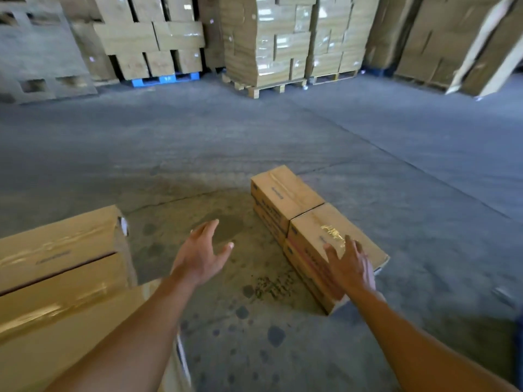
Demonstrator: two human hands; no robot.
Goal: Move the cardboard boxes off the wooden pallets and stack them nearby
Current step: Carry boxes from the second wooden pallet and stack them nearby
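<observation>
left hand (pixel 201 254): fingers spread, empty, over floor (pixel 254 131) | right hand (pixel 352 268): fingers spread, empty, above near box stack (pixel 317 222), contact unclear | wrapped boxes (pixel 56 250) near left

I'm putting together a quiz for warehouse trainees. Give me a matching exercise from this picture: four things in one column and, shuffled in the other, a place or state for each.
Things
1 left hand
2 right hand
3 blue pallet
4 wooden pallet

Places or states
A under the wrapped stack, back centre
B spread over the near floor box
C under the gapped boxes, back left
D open above the concrete floor, holding nothing

Pairs: 1-D, 2-B, 3-C, 4-A
</observation>
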